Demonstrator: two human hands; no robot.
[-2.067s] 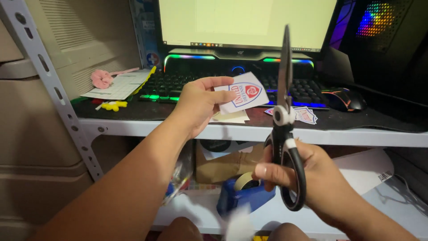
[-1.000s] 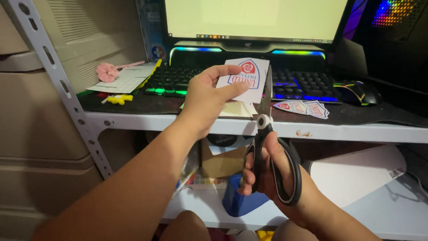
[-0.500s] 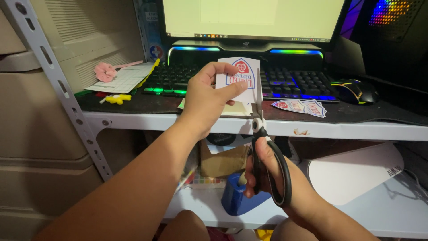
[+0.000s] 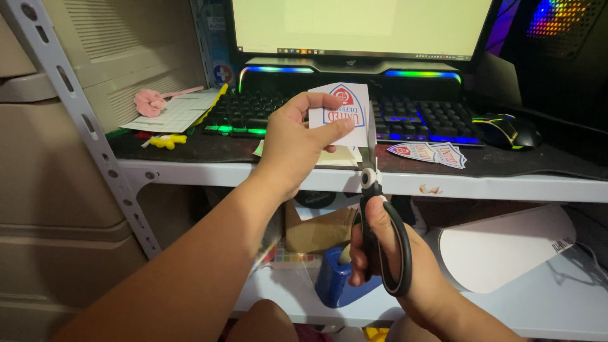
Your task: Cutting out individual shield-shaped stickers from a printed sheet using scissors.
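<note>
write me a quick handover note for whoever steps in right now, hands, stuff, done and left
Left hand: pinches a white paper sticker with a shield print, held upright above the shelf edge.
Right hand: grips black scissors, blades up along the sticker's right edge.
Things: two cut-out shield stickers lie on the dark mat beside the keyboard; mouse to their right; blue tape dispenser on the lower shelf.
Done: two stickers trimmed to shape.
Left: the held sticker has its white border on; cutting seems barely started.

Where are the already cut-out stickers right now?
In the head view, the cut-out stickers lie on the desk mat, right of the scissors, between keyboard and mouse.
</note>
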